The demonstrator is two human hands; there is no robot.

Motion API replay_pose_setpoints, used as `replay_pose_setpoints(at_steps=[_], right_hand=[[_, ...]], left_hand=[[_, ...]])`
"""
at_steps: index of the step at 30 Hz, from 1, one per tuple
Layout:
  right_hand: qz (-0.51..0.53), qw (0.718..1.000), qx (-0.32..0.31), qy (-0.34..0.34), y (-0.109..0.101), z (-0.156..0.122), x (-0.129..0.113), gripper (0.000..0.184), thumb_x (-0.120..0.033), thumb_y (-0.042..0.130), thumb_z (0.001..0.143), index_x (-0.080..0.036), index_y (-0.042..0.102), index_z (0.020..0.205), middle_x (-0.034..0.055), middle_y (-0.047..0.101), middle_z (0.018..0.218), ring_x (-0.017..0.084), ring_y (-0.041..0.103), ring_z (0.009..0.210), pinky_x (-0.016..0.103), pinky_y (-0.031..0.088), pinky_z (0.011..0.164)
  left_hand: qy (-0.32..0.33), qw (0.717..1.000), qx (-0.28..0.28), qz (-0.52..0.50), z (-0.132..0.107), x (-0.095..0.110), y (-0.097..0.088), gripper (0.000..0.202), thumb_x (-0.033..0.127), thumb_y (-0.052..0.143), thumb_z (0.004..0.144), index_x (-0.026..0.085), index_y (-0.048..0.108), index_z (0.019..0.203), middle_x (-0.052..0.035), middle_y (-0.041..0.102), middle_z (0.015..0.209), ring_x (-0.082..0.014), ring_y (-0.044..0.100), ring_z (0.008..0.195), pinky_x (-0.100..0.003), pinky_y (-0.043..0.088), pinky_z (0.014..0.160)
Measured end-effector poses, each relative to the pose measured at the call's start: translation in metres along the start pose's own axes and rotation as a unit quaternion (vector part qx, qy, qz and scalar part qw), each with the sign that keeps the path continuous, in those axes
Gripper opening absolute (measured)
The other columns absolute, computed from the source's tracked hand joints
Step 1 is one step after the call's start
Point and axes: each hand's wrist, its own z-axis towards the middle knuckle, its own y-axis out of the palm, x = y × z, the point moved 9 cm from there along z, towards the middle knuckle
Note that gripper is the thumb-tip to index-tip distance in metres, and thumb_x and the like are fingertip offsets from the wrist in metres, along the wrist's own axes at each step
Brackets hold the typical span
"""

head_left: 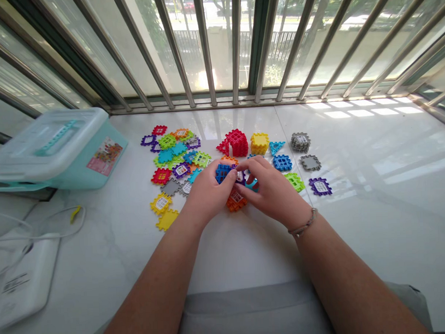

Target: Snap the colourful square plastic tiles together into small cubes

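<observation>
My left hand [208, 191] and my right hand [271, 190] meet over a small built block of interlocking plastic tiles [233, 182], with blue, orange and purple sides showing. Both hands have their fingers closed round it on the white marble sill [355, 191]. A teal piece [253, 185] shows under my right fingers. Loose tiles of many colours [174, 156] lie in a heap to the left of my hands. A red tile cube [236, 142] and a yellow tile cube [260, 143] stand just beyond.
A pale teal storage box [57, 149] with a lid stands at the far left. A white power bank [24, 283] with cables lies at the near left. Grey tiles [300, 142], a purple tile [320, 186] and a green tile [295, 181] lie to the right. Window bars [203, 46] close the far edge.
</observation>
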Motion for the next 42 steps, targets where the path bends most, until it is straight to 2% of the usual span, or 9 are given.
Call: replay_pose_setpoints(at_steps=[16,33,42], right_hand=[[-0.006,1.000,-0.005,0.001,0.0008,-0.0001,-0.0002,0.019,-0.022,0.073,0.101,-0.025,0.065,0.118,0.0096,0.069,0.127,0.021,0.071,0.087,0.039,0.058,0.078],[-0.012,1.000,-0.007,0.000,0.0009,0.0001,-0.0017,0.020,-0.018,0.073,0.100,-0.024,0.066,0.117,0.0083,0.071,0.124,0.021,0.070,0.090,0.037,0.054,0.079],[-0.011,1.000,-0.008,0.004,0.0009,0.0005,-0.0010,0.016,-0.022,0.073,0.102,-0.023,0.065,0.116,0.0084,0.072,0.124,0.020,0.070,0.089,0.036,0.053,0.077]], left_hand=[[-0.010,1.000,-0.003,0.018,-0.0004,-0.0005,0.0012,0.019,0.043,0.075,0.096,0.028,0.078,0.107,-0.0035,0.082,0.097,-0.0270,0.074,0.089,-0.037,0.056,0.084],[-0.015,0.998,-0.023,0.061,-0.0008,0.0013,0.0036,0.024,0.046,0.066,0.101,0.027,0.074,0.113,-0.0033,0.083,0.105,-0.0263,0.076,0.095,-0.039,0.055,0.085],[-0.008,0.998,-0.026,0.058,-0.0009,0.0025,0.0032,0.022,0.044,0.067,0.101,0.028,0.075,0.114,-0.0028,0.084,0.107,-0.0259,0.076,0.096,-0.040,0.056,0.089]])
